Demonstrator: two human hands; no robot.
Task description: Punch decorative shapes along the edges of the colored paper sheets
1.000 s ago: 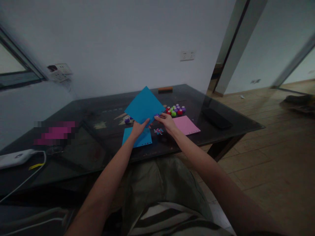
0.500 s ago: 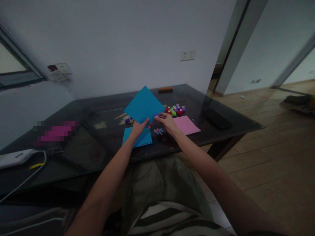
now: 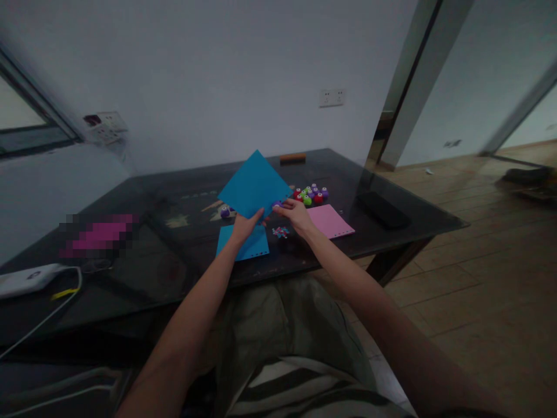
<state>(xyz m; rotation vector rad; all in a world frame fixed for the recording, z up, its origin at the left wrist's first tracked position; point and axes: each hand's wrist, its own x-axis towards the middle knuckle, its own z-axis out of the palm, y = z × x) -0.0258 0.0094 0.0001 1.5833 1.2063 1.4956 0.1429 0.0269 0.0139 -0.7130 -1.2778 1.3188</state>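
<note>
1. While the left hand (image 3: 244, 225) pinches the lower corner of a square sheet of blue paper (image 3: 255, 184), the sheet stands raised above the dark glass-topped table (image 3: 174, 255), tilted like a diamond, so its near edge is free in the air and not flat on the glass.
2. Its grip is closed: thumb in front, fingers behind, clamped on that corner.
3. At the sheet's right lower edge, the right hand (image 3: 293, 215) holds a small purple paper punch (image 3: 277, 204). Fingers curl around it, so this hand is also clenched, grasping the punch, which looks to touch the paper's edge. Whether the paper sits inside the punch's slot is too small to tell.
4. Holding the sheet by one corner likely keeps the edge steady and reachable for the tool.
5. Under the left hand lies a second blue sheet with a row of holes along its edge (image 3: 244, 244), flat on the table.
6. Just beside the right wrist is a little heap of coloured paper cut-outs (image 3: 281, 232), and to the right a pink sheet with a punched edge (image 3: 329, 220).
7. Behind the hands sits a cluster of red, green and purple punches (image 3: 311, 195); one more purple punch (image 3: 224, 212) rests to the left, partly hidden by the raised sheet.
</note>
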